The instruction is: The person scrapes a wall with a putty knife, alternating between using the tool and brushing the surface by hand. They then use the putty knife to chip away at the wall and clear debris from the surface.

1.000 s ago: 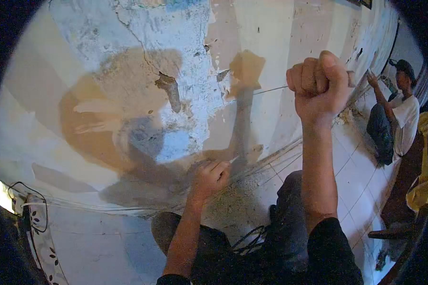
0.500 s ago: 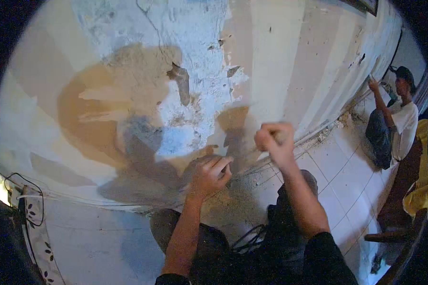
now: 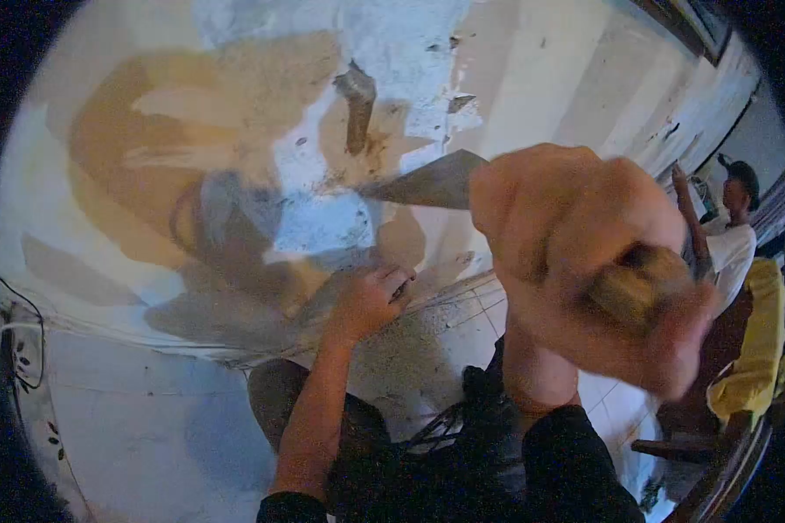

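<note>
Close to the camera, my right hand (image 3: 576, 227) is raised with its fingers wrapped around the wooden handle of a trowel (image 3: 436, 180). The handle's butt faces me, and the flat grey blade tapers leftward over the peeling wall (image 3: 323, 222). My left hand (image 3: 373, 301) is low by the foot of the wall, fingers curled in. Something dark shows between the left thumb and fingers, too small to make out. Bare whitish plaster lies exposed between patches of beige striped paint, with a dark chipped gouge (image 3: 358, 105) above my hands.
Grit and plaster crumbs (image 3: 410, 344) lie along the wall base on the tiled floor (image 3: 166, 418). At the right, another person (image 3: 731, 240) sits facing the wall with a hand raised to it. A wooden chair (image 3: 706, 449) with yellow cloth (image 3: 750, 349) stands nearer. A cable (image 3: 42, 340) hangs at left.
My right hand has risen toward the camera and right, bringing the trowel's blade into view. My left hand stays low by the wall. The view has shifted slightly.
</note>
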Demonstrator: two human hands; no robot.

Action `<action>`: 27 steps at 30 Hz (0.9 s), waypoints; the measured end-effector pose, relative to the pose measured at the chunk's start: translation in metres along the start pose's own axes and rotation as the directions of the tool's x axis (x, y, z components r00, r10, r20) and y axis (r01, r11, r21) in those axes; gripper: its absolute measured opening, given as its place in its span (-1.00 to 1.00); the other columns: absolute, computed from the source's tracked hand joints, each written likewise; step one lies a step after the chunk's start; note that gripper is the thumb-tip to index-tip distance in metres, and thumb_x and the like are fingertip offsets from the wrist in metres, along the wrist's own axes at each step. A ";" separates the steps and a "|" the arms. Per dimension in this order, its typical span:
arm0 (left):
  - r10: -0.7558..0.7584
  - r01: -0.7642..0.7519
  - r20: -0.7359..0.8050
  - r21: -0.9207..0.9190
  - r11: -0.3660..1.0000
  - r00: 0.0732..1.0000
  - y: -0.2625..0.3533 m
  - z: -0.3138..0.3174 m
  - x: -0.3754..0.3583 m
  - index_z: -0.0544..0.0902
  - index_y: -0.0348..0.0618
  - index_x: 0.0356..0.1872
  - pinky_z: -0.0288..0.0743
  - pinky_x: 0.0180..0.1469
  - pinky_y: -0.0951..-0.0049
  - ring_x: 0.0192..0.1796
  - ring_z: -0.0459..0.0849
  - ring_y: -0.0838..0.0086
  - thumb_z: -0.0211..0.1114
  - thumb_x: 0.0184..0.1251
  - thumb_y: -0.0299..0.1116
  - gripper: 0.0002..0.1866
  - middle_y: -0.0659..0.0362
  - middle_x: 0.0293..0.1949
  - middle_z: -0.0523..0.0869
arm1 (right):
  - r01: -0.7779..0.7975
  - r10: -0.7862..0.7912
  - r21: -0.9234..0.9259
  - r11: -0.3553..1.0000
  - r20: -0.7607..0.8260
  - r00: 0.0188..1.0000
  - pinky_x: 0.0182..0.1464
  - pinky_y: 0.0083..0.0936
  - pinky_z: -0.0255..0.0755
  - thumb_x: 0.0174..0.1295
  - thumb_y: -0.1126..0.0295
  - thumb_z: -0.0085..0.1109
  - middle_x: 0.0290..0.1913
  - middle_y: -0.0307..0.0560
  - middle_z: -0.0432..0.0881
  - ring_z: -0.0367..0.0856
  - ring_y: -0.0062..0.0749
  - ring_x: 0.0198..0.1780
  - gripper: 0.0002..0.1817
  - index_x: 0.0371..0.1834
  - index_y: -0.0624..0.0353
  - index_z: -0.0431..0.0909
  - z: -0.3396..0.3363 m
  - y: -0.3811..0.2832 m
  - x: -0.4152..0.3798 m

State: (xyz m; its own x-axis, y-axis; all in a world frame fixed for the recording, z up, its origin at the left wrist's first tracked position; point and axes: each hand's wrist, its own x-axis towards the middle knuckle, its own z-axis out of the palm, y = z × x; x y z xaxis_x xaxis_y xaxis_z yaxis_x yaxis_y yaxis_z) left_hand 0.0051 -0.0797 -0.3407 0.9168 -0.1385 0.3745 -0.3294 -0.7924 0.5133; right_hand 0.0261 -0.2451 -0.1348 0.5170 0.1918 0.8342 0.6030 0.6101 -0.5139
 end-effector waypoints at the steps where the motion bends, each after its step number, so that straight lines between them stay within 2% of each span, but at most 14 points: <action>1: -0.063 0.056 0.100 0.075 0.996 0.993 0.005 -0.002 0.000 0.60 -0.04 -0.14 0.55 -0.21 0.13 -0.26 0.65 0.06 0.19 0.15 -0.27 -0.74 0.03 -0.26 0.66 | -0.015 0.018 -0.095 0.995 0.033 0.999 -0.68 -0.52 -0.01 0.10 -0.26 -0.13 -0.80 -0.17 0.25 0.13 -0.43 -0.78 -0.37 -0.75 0.13 0.28 0.001 0.007 0.003; 2: -0.133 0.104 0.195 0.154 0.983 0.972 0.007 -0.004 -0.001 0.60 -0.04 -0.14 0.55 -0.19 0.14 -0.25 0.65 0.07 0.19 0.14 -0.27 -0.74 0.04 -0.24 0.66 | 0.186 -0.191 -0.182 0.966 -0.011 0.982 -0.70 -0.51 -0.05 0.09 -0.26 -0.11 -0.80 -0.18 0.25 0.12 -0.47 -0.79 -0.37 -0.76 0.11 0.27 -0.001 0.049 0.003; 5: 0.006 -0.030 0.148 0.164 0.986 0.989 0.004 -0.008 0.000 0.60 -0.07 -0.15 0.54 -0.16 0.14 -0.21 0.65 0.08 0.20 0.13 -0.25 -0.73 0.05 -0.23 0.66 | 0.192 -0.142 -0.334 0.923 0.168 0.976 -0.67 -0.55 0.12 0.23 -0.05 -0.10 -0.77 -0.15 0.33 0.31 -0.45 -0.74 -0.42 -0.80 0.16 0.26 -0.003 0.059 -0.003; 7: -0.017 0.004 0.128 0.101 0.995 0.992 0.010 -0.015 -0.003 0.60 -0.09 -0.16 0.54 -0.15 0.14 -0.20 0.65 0.09 0.20 0.13 -0.25 -0.74 0.05 -0.22 0.66 | 0.186 -0.187 -0.104 0.977 0.004 0.982 -0.70 -0.51 -0.09 0.07 -0.34 -0.13 -0.81 -0.27 0.15 0.05 -0.54 -0.78 -0.35 -0.71 0.07 0.25 -0.003 0.061 -0.004; 12: 0.056 -0.056 0.037 -0.010 0.998 0.998 -0.002 -0.003 -0.003 0.60 -0.12 -0.22 0.54 -0.14 0.13 -0.20 0.65 0.08 0.18 0.13 -0.26 -0.76 0.05 -0.23 0.67 | 0.150 -0.166 0.106 0.983 0.161 0.973 -0.71 -0.53 -0.14 0.08 -0.37 -0.19 -0.82 -0.30 0.10 -0.02 -0.57 -0.78 -0.35 -0.75 0.01 0.18 0.002 0.014 0.026; 14: 0.066 -0.070 0.101 0.036 0.997 0.993 -0.002 -0.003 0.002 0.59 -0.15 -0.23 0.54 -0.14 0.12 -0.22 0.65 0.07 0.16 0.14 -0.27 -0.76 0.04 -0.25 0.67 | 0.167 -0.153 0.052 0.985 -0.196 0.968 -0.69 -0.54 -0.11 0.08 -0.45 -0.22 -0.78 -0.25 0.14 0.02 -0.53 -0.77 -0.26 -0.66 0.12 0.26 -0.003 0.061 0.016; 15: 0.066 -0.069 0.091 0.035 0.997 0.994 -0.002 -0.003 0.002 0.59 -0.15 -0.23 0.54 -0.14 0.12 -0.22 0.65 0.07 0.16 0.14 -0.27 -0.76 0.04 -0.25 0.67 | 0.029 -0.035 -0.065 0.997 -0.093 0.995 -0.71 -0.54 -0.12 0.06 -0.47 -0.23 -0.78 -0.28 0.12 0.00 -0.54 -0.79 -0.25 -0.68 0.10 0.24 -0.008 0.080 0.012; 17: 0.092 -0.093 0.108 0.009 0.996 0.990 -0.002 -0.003 0.002 0.59 -0.16 -0.25 0.54 -0.14 0.12 -0.23 0.65 0.07 0.14 0.15 -0.26 -0.77 0.02 -0.26 0.67 | -0.006 0.019 0.078 0.997 -0.170 0.985 -0.72 -0.55 -0.12 0.09 -0.43 -0.23 -0.80 -0.29 0.11 -0.01 -0.54 -0.80 -0.28 -0.70 0.09 0.24 -0.017 0.084 0.011; 19: 0.091 -0.091 0.083 0.002 0.996 0.992 0.000 -0.005 -0.001 0.59 -0.16 -0.25 0.54 -0.14 0.11 -0.23 0.65 0.07 0.13 0.15 -0.26 -0.77 0.01 -0.26 0.67 | 0.045 -0.046 0.102 0.994 0.001 0.999 -0.71 -0.55 -0.13 0.09 -0.37 -0.20 -0.81 -0.30 0.09 -0.02 -0.55 -0.79 -0.32 -0.72 0.08 0.21 -0.011 0.069 0.012; 20: 0.098 -0.098 0.068 0.000 0.995 0.993 0.000 -0.004 -0.001 0.60 -0.16 -0.26 0.54 -0.14 0.11 -0.23 0.65 0.06 0.13 0.15 -0.26 -0.77 0.01 -0.26 0.66 | 0.034 -0.026 0.263 0.964 -0.034 0.999 -0.69 -0.53 -0.16 0.09 -0.33 -0.19 -0.82 -0.31 0.08 -0.05 -0.56 -0.78 -0.35 -0.73 0.08 0.20 -0.008 0.056 0.016; 23: 0.077 -0.078 0.135 0.000 0.997 0.988 -0.003 0.001 0.002 0.60 -0.16 -0.25 0.53 -0.13 0.10 -0.24 0.65 0.06 0.12 0.15 -0.26 -0.76 0.00 -0.26 0.67 | 0.093 -0.106 0.198 0.976 0.058 0.993 -0.64 -0.51 -0.27 0.06 -0.26 -0.17 -0.84 -0.32 0.03 -0.17 -0.59 -0.75 -0.42 -0.77 0.02 0.12 0.002 0.026 0.027; 24: 0.085 -0.085 0.131 0.000 0.996 0.988 -0.004 0.000 0.002 0.60 -0.16 -0.25 0.53 -0.13 0.10 -0.24 0.65 0.06 0.12 0.15 -0.26 -0.76 0.00 -0.26 0.67 | 0.138 -0.162 0.323 0.936 0.047 0.986 -0.66 -0.51 -0.18 0.08 -0.28 -0.17 -0.82 -0.29 0.07 -0.05 -0.55 -0.77 -0.39 -0.73 0.08 0.20 -0.004 0.039 0.027; 25: 0.083 -0.084 0.125 0.004 0.996 0.989 -0.003 -0.001 0.001 0.60 -0.16 -0.25 0.53 -0.13 0.09 -0.24 0.66 0.05 0.13 0.15 -0.25 -0.76 0.00 -0.26 0.67 | 0.144 -0.168 0.320 0.937 0.051 0.984 -0.66 -0.51 -0.18 0.08 -0.28 -0.17 -0.82 -0.29 0.07 -0.05 -0.55 -0.77 -0.39 -0.73 0.08 0.20 -0.005 0.046 0.022; 27: 0.087 -0.089 0.110 0.015 0.996 0.990 -0.001 -0.006 0.003 0.60 -0.15 -0.24 0.53 -0.12 0.09 -0.25 0.66 0.05 0.13 0.16 -0.25 -0.76 0.00 -0.26 0.67 | 0.058 -0.064 0.081 0.995 0.067 0.996 -0.66 -0.51 -0.16 0.09 -0.28 -0.18 -0.82 -0.26 0.10 -0.04 -0.54 -0.77 -0.38 -0.74 0.08 0.18 -0.002 0.057 0.014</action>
State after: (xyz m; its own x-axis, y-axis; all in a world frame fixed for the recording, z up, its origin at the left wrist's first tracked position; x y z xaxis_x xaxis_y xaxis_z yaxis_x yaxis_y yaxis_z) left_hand 0.0063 -0.0755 -0.3351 0.9040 -0.2717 0.3302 -0.4064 -0.7858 0.4662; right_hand 0.0693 -0.2093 -0.1532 0.4358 0.2035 0.8767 0.5807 0.6806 -0.4467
